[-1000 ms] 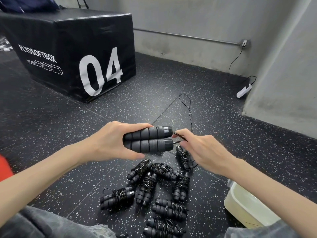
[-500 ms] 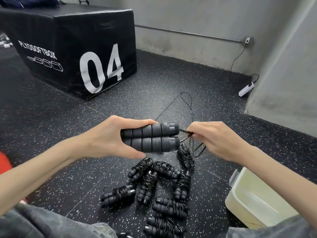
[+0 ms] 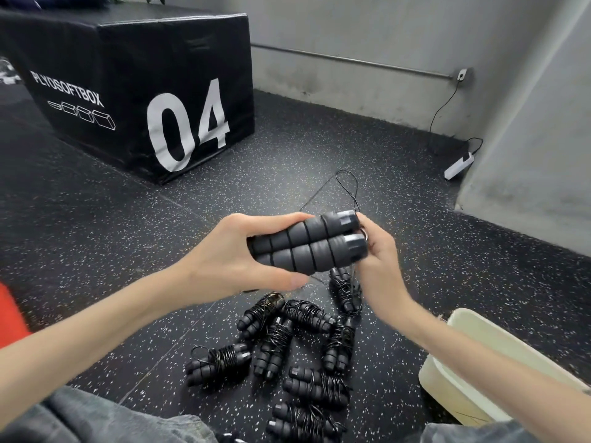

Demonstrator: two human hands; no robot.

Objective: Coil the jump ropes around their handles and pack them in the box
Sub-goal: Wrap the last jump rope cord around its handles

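My left hand [image 3: 224,260] grips a pair of grey foam jump rope handles [image 3: 307,247] held side by side, pointing right and slightly up. My right hand [image 3: 379,254] is at the capped ends of the handles, pinching the thin black rope [image 3: 347,183], which loops away over the floor beyond. Below my hands lies a pile of several coiled jump ropes [image 3: 287,353], each wound around its handles. A cream plastic box [image 3: 479,372] sits at the lower right, partly behind my right forearm.
A black plyo box [image 3: 137,78] marked 04 stands at the back left. A white power strip [image 3: 459,166] with its cable lies by the grey wall. The floor is black speckled rubber. A red object [image 3: 9,314] shows at the left edge.
My right hand has moved in against the handle ends, and the handles have tilted up on the right. The loose rope loop on the floor has drawn shorter.
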